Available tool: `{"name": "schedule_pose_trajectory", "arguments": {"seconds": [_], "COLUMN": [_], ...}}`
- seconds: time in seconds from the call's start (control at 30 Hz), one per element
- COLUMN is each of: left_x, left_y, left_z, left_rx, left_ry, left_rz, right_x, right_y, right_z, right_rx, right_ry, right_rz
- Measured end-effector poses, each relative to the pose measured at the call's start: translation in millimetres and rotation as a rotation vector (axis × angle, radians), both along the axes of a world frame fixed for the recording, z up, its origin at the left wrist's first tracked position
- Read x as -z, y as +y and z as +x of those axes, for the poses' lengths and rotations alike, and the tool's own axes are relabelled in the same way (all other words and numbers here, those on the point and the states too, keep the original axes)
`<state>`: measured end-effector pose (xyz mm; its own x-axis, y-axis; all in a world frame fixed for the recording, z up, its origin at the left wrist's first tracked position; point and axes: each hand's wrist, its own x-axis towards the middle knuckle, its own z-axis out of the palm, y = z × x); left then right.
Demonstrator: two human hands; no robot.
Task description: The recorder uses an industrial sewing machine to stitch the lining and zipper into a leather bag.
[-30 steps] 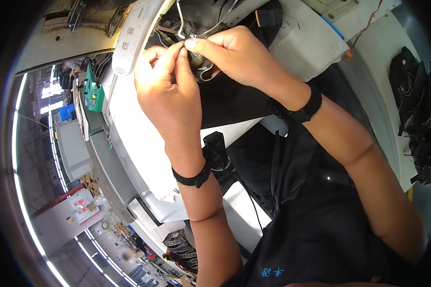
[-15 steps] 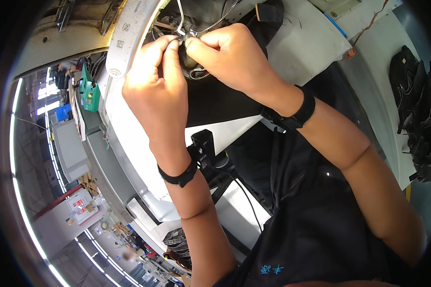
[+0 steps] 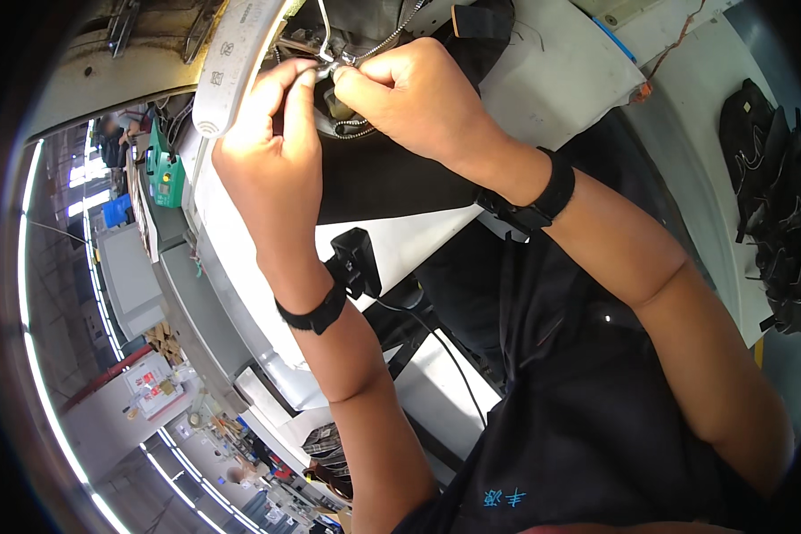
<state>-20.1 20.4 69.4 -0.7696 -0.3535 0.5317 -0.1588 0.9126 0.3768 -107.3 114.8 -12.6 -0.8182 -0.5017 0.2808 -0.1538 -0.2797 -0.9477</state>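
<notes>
My left hand is closed in a pinch, thumb and forefinger together beside the metal parts under the machine head, which looks like a sewing machine's. My right hand pinches from the other side, its fingertips almost meeting the left ones. Whatever sits between the fingertips is small and mostly hidden. A silver toothed strip like a metal zipper runs up behind the right hand, and more of it curls below the fingertips. Black fabric lies beneath both hands.
A white work surface surrounds the machine, with a blue stick-like item at its far right. Black fabric pieces hang in a bunch at the right. A green device stands at the left. Black bands circle both wrists; the left carries a boxy black device.
Both hands sit slightly further left in the picture, still pinching close together. The whole view has shifted a little, and the left forearm has moved left.
</notes>
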Motion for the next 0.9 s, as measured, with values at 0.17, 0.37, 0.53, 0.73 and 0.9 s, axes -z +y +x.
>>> {"name": "schedule_pose_trajectory", "arguments": {"seconds": [0.17,0.37,0.53,0.73,0.9], "left_x": [-1,7,7,-2,-12], "left_y": [-2,8,16,26,38], "left_z": [6,4,3,1,0], "left_rx": [0.200,0.091,0.049,0.001,-0.096], "left_ry": [-0.006,0.037,0.025,-0.100,-0.174], "left_rz": [-0.366,-0.101,-0.131,-0.199,-0.180], "right_x": [-2,6,10,12,8], "right_y": [4,-1,-3,4,7], "right_z": [2,4,4,-2,-1], "right_rx": [-0.028,-0.112,-0.132,-0.178,-0.194], "right_ry": [0.015,-0.105,-0.088,-0.084,-0.071], "right_rz": [0.022,0.004,-0.021,-0.003,0.020]}}
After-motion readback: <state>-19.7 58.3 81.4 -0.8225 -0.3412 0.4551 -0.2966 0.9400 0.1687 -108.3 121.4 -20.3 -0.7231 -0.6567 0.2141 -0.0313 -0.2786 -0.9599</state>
